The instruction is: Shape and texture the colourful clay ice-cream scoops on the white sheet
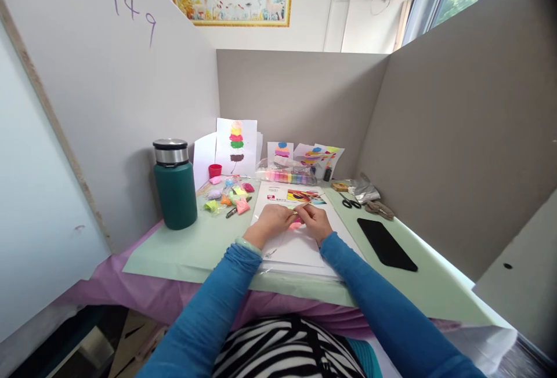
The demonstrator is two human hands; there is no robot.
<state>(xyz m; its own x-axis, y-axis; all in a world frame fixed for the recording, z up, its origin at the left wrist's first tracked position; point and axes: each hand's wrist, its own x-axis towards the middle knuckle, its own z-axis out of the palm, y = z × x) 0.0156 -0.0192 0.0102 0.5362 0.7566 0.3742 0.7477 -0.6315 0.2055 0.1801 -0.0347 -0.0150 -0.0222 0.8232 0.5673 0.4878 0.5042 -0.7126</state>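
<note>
The left hand (275, 221) and right hand (314, 221) meet, fingertips together, above the white paper sheets (296, 253), midway between the left and right edges of the pale green covered surface (217, 253). What they pinch, if anything, is too small to tell. The flat pink shape (296, 224) lies on the paper just beneath the fingers, partly hidden.

A dark green bottle with a steel collar (175, 192) stands upright toward the surface's left edge. Small colourful packets (226, 199) lie left of the paper, toward the far edge. Black-handled scissors (351, 203) and a flat black rectangular object (386, 244) lie toward the right edge.
</note>
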